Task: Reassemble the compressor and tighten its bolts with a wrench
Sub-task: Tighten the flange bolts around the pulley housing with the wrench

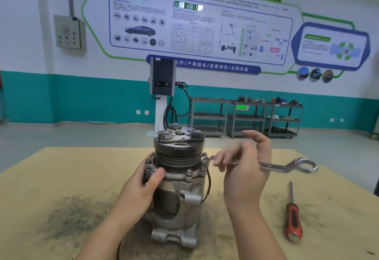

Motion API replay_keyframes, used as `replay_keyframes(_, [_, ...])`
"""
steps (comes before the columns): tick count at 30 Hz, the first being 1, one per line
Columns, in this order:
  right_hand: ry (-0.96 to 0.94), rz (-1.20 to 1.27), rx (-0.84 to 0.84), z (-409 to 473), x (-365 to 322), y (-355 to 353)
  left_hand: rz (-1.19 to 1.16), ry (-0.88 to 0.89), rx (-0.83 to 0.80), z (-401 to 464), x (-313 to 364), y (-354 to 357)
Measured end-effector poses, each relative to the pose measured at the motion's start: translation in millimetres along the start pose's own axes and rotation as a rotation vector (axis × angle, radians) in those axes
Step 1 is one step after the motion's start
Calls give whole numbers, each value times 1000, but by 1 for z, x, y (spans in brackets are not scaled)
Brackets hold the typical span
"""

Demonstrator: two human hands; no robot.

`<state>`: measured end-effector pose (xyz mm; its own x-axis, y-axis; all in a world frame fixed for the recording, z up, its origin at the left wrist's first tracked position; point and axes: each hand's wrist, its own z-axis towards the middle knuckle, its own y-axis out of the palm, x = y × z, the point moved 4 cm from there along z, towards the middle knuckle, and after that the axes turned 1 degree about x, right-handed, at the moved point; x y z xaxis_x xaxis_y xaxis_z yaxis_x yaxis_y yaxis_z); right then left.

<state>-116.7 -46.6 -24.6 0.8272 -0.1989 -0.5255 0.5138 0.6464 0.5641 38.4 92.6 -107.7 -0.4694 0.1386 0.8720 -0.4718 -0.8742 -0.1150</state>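
I am in a workshop with a white and teal wall, a big poster [196,19] on it and grey shelf carts [246,116] along the far side. In front of me is a tan counter [61,169] with a dark smudge of grime to my left. The compressor [176,175] stands upright in the middle of it, long axis vertical, pulley end up and mounting lugs down near my edge of the counter. My left hand [143,185] grips its left side, thumb pressed on the flange just below the grooved pulley. My right hand [244,169] pinches the shank of the wrench [266,165], fingers curled round it, little finger raised. The wrench lies nearly level, long axis running left to right: its small end sits on a bolt [204,160] at the right rim of the flange, its ring end points off to my right. A red-handled screwdriver [292,216] lies on the counter to the right, tip pointing away from me
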Motion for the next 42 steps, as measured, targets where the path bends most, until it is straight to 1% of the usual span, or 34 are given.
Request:
replay_keyframes(3, [266,165,127,6,20,-17,-17,-1,-1,0,-1,-1])
replay_keyframes(5, [379,229,134,5,29,-21,-36,-7,-1,-1,-1,0])
replay_keyframes(9, [489,296,82,6,35,-22,-9,-5,1,-1,1,-3])
replay_keyframes(12, [510,293,103,7,36,-23,5,-9,23,-2,-1,-3])
replay_keyframes(14, [466,307,153,3,35,-22,-3,-3,50,-3,-3,0])
replay_keyframes(16, [323,275,189,-4,30,-19,1,-1,95,-3,-4,0])
replay_keyframes(17, [223,217,180,-10,24,-16,3,-9,110,-3,-5,1])
replay_keyframes(19, [15,47,104,-26,13,-6,23,-13,121,-3,-10,1])
replay_keyframes(20, [-65,-46,35,-36,10,1,36,-10,130,-2,-13,0])
replay_keyframes(22, [-156,-264,-106,-52,12,14,51,0,161,0,-18,0])
replay_keyframes(23, [-188,-370,-151,-58,13,18,44,6,176,0,-20,0])
replay_keyframes(24, [-213,-435,-172,-61,12,20,34,13,185,0,-21,0])
replay_keyframes(25, [-217,-447,-165,-60,10,21,26,19,186,0,-20,0])
replay_keyframes(26, [-192,-390,-151,-57,6,20,23,21,183,0,-19,0])
replay_keyframes(29, [-65,-39,-94,-36,-3,8,51,24,152,-4,-11,2])
replay_keyframes(31, [72,96,-17,-20,0,-3,61,14,129,-5,-7,3])
replay_keyframes(34, [283,223,53,-7,14,-13,58,6,146,-6,-5,4])
replay_keyframes(36, [355,278,69,-3,21,-16,76,5,162,-6,-6,4])
replay_keyframes(42, [578,426,6,3,33,-17,124,-10,209,-8,-6,4])
